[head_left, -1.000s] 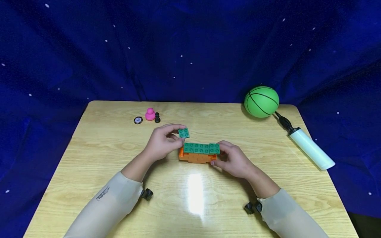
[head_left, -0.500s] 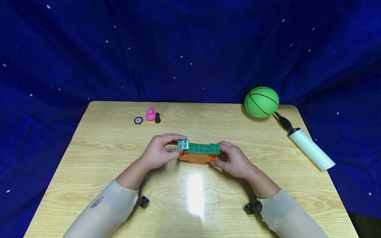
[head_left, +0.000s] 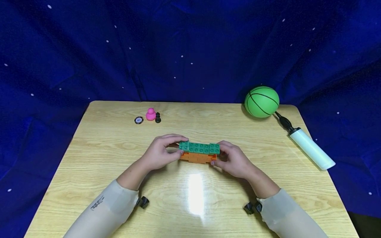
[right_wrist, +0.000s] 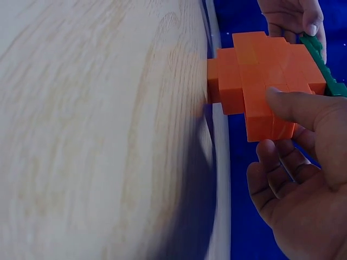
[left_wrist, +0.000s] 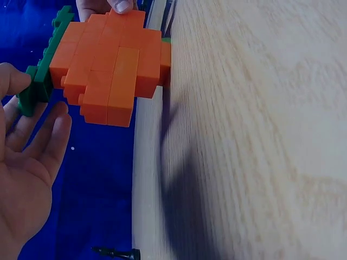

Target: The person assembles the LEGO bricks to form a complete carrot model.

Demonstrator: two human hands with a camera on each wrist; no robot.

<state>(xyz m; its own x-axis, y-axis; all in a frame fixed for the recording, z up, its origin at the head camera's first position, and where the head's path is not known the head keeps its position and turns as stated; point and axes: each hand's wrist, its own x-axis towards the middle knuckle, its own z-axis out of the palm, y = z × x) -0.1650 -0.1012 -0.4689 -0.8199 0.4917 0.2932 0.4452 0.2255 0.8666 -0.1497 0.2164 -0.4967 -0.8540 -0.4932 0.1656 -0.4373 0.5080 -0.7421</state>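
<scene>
An orange toy brick build [head_left: 197,158] stands upright on the table, wider in its middle, as the left wrist view shows. Along its top runs a row of green bricks [head_left: 201,148]. My left hand [head_left: 159,152] pinches a small green brick [left_wrist: 28,92] between thumb and fingers at the row's left end. That brick overlaps the row's end and looks in contact with it. With thumb and fingers, my right hand [head_left: 235,161] grips the orange build's right side. In the right wrist view its thumb presses on the orange face [right_wrist: 265,70].
Towards the back left lie a poker chip [head_left: 138,120], a pink rubber duck [head_left: 150,114] and a black chess pawn [head_left: 158,118]. A green ball [head_left: 262,101] sits at the back right, beside a hand pump [head_left: 311,148]. Blue cloth [head_left: 190,49] hangs behind the table [head_left: 98,142].
My left hand has brought the small green brick down and towards me, from behind the build onto the left end of the green row. The right hand keeps its grip in place.
</scene>
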